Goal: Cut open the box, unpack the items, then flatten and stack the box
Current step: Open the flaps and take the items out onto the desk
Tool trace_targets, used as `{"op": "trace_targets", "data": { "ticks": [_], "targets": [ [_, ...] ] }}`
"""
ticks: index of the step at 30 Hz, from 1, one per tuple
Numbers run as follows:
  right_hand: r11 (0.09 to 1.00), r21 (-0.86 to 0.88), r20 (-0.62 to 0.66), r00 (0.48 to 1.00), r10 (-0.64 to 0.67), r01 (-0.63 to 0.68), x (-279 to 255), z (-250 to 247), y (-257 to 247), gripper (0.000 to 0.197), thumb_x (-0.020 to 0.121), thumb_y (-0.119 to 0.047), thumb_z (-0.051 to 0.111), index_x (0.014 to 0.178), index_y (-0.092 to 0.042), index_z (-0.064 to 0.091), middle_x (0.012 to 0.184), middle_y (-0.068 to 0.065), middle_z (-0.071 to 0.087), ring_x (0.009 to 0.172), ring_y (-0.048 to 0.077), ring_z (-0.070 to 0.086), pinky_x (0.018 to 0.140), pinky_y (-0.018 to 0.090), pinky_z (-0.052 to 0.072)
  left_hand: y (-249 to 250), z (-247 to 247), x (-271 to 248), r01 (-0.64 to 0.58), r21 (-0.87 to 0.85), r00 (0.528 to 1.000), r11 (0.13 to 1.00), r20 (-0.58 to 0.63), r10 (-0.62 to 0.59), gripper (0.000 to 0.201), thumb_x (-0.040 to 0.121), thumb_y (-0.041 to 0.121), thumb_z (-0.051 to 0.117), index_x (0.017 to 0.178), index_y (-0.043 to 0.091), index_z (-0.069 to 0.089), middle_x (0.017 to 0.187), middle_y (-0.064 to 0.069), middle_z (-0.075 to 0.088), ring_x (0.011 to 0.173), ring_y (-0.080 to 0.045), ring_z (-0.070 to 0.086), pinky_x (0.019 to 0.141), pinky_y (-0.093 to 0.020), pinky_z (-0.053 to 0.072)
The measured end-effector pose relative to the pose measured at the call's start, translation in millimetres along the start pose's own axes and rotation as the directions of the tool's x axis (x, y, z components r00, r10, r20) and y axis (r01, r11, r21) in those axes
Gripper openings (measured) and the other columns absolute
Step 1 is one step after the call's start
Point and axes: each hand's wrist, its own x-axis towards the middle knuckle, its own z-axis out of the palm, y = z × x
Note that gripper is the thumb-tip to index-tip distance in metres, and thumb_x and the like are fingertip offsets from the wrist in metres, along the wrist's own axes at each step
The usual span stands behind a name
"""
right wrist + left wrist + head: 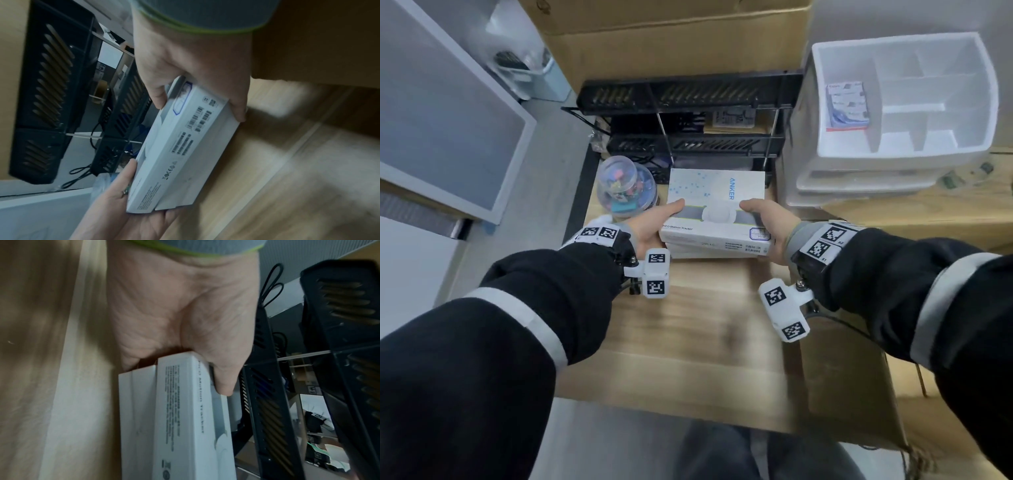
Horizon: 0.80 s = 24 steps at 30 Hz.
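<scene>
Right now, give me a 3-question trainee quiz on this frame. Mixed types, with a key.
1. True or false: the left hand alone grips the Motion Tracker box.
2. Multiple choice: what lies just beyond the Motion Tracker box, toward the black rack?
A. a roll of tape
B. a white Anker box
C. a pair of scissors
3. Fill in: the clear round container of colourful clips stands on the person's ____ side of the boxes.

Key:
1. False; the right hand grips its other end, thumbs on top.
2. B
3. left
</scene>
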Motion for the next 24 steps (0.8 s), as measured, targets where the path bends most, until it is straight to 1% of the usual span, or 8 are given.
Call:
{"op": "trace_targets", "data": {
  "ticks": [3, 5, 8, 10, 14, 16, 20, 24],
  "targets": [
    [0.999, -0.027, -0.07, 0.997, 0.014, -0.016, 6, 2, 5, 0.022, 0.089, -0.041, 0.061, 0.089, -0.02, 0.055, 0.072, 0.004, 0.06, 0.06, 0.023, 0.059, 0.077, 0.041, 0.051, -6, 1, 10, -0.002, -0.023, 1.0, 1.0, -0.01, 0.001, 0.036, 0.102, 0.043, 0.052, 0.115, 0.013, 0.067, 0.093, -0.008, 0.078, 0.084, -0.022, 0.075, 0.079, -0.034, 0.059],
    [0.999, -0.019, -0.095, 0.995, 0.035, -0.037, 11, 2, 9, 0.022, 0.09, -0.041, 0.061, 0.089, -0.02, 0.053, 0.075, 0.005, 0.061, 0.062, 0.024, 0.059, 0.08, 0.049, 0.049, -9, 3, 14, 0.006, -0.028, 1.0, 1.0, -0.019, -0.007, 0.034, 0.102, 0.04, 0.053, 0.117, 0.012, 0.065, 0.093, -0.008, 0.078, 0.087, -0.023, 0.073, 0.086, -0.036, 0.058],
    [0.999, 0.022, -0.086, 0.995, 0.051, -0.049, 13, 2, 12, 0.024, 0.094, -0.043, 0.058, 0.09, -0.02, 0.053, 0.073, 0.004, 0.061, 0.058, 0.02, 0.059, 0.059, 0.037, 0.051, -11, 7, 14, 0.041, 0.039, 0.999, 0.998, -0.016, -0.04, 0.027, 0.104, 0.037, 0.049, 0.092, 0.016, 0.059, 0.058, -0.001, 0.07, 0.043, -0.014, 0.064, 0.041, -0.021, 0.05],
    [0.998, 0.033, -0.08, 0.995, 0.055, -0.053, 15, 2, 13, 0.028, 0.092, -0.049, 0.058, 0.09, -0.021, 0.054, 0.076, 0.003, 0.062, 0.061, 0.021, 0.06, 0.061, 0.039, 0.053, -9, 10, 9, 0.054, 0.068, 0.999, 0.996, -0.012, -0.053, 0.029, 0.104, 0.038, 0.048, 0.084, 0.018, 0.055, 0.048, 0.001, 0.062, 0.032, -0.013, 0.055, 0.035, -0.015, 0.041],
    [0.997, 0.071, -0.105, 0.994, 0.038, -0.031, 18, 6, 14, 0.041, 0.079, -0.056, 0.066, 0.103, -0.023, 0.063, 0.092, 0.002, 0.068, 0.075, 0.025, 0.066, 0.088, 0.044, 0.056, 5, 8, 5, 0.072, 0.035, 0.997, 0.997, -0.032, -0.071, 0.014, 0.091, 0.029, 0.056, 0.087, 0.016, 0.051, 0.068, -0.006, 0.059, 0.058, -0.023, 0.06, 0.062, -0.028, 0.043],
    [0.995, 0.1, -0.147, 0.989, 0.01, 0.004, 19, 8, 13, 0.036, 0.075, -0.05, 0.069, 0.097, -0.023, 0.063, 0.089, 0.0, 0.066, 0.071, 0.021, 0.063, 0.086, 0.038, 0.056, 10, 8, 4, 0.062, 0.07, 0.997, 0.996, -0.057, -0.058, 0.023, 0.078, 0.024, 0.058, 0.094, 0.015, 0.044, 0.076, -0.009, 0.055, 0.063, -0.026, 0.058, 0.068, -0.033, 0.041],
    [0.987, 0.158, -0.151, 0.989, 0.003, 0.022, 23, 10, 11, 0.042, 0.061, -0.047, 0.075, 0.095, -0.022, 0.068, 0.091, 0.002, 0.073, 0.08, 0.023, 0.07, 0.091, 0.044, 0.056, 13, 12, 2, 0.047, 0.071, 0.993, 0.996, -0.115, -0.039, 0.033, 0.077, 0.02, 0.052, 0.105, 0.015, 0.035, 0.085, -0.01, 0.053, 0.068, -0.026, 0.059, 0.078, -0.038, 0.041],
    [0.993, 0.119, -0.089, 0.996, 0.024, -0.013, 21, 10, 9, 0.043, 0.068, -0.047, 0.072, 0.103, -0.023, 0.068, 0.086, 0.002, 0.071, 0.074, 0.024, 0.067, 0.073, 0.034, 0.057, 15, 13, -2, 0.076, 0.081, 0.989, 0.994, -0.133, -0.065, 0.027, 0.078, 0.019, 0.05, 0.101, 0.014, 0.037, 0.077, -0.009, 0.053, 0.066, -0.026, 0.059, 0.078, -0.036, 0.04]
  ]
}}
